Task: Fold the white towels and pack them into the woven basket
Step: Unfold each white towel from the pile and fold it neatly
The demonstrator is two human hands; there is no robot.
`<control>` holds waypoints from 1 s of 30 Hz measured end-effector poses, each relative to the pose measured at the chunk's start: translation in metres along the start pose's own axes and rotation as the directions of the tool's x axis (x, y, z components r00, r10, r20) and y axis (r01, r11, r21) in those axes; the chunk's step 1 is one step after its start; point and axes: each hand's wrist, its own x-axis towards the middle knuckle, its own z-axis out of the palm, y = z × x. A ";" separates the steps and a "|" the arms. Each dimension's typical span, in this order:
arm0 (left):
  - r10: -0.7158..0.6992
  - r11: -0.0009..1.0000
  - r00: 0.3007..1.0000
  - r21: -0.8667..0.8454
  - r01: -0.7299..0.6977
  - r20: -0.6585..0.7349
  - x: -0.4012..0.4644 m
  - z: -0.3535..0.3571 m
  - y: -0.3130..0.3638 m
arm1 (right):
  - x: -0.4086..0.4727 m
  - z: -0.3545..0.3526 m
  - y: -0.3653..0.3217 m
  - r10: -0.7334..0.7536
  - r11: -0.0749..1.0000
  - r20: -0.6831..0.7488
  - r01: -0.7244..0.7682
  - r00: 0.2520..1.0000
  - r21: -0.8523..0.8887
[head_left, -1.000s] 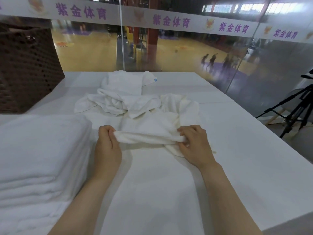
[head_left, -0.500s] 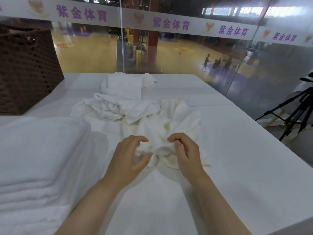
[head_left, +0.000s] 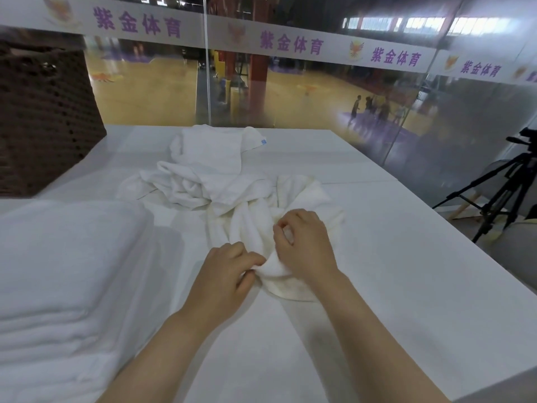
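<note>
Pinching a fold of the cream towel [head_left: 261,228] between thumb and curled fingers, your left hand [head_left: 226,274] sits at the cloth's near edge, on the white table [head_left: 406,286]. Your right hand [head_left: 305,245] lies just beside it, a little farther out, fingers curled down into the same towel and gripping a bunch of it; the two hands are nearly touching, with a ridge of fabric raised between them. That towel is crumpled, not flat, and spreads away from your hands toward the middle of the table. Beyond it, and overlapping its far edge, you have a loose heap of white towels [head_left: 203,181], unfolded and tangled, one of them showing a small blue tag [head_left: 263,141] at its far right corner. On your left, close to you, a stack of folded towels [head_left: 58,271] rests on the table with its layered edges facing you. The woven basket [head_left: 43,120], dark brown, stands at the far left corner of the table, well apart from your hands and from the towel you hold; you cannot see into it from here. A glass wall [head_left: 290,91] runs behind the table, with a sports court visible through it, and a black tripod [head_left: 499,193] stands on the floor to your right.
</note>
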 end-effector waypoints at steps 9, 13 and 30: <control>-0.081 0.997 0.997 0.012 0.081 -0.017 0.001 -0.005 -0.006 | 0.056 -0.009 0.021 0.503 0.858 0.463 -0.356 0.729 -0.371; -0.131 0.990 0.991 0.046 0.130 0.019 0.001 -0.003 -0.012 | 0.046 -0.019 0.024 0.503 0.840 0.417 -0.316 0.757 -0.441; -0.311 0.884 0.950 -0.363 0.295 0.015 0.001 -0.010 0.005 | -0.047 -0.032 -0.002 0.121 0.979 0.203 -0.150 0.972 0.137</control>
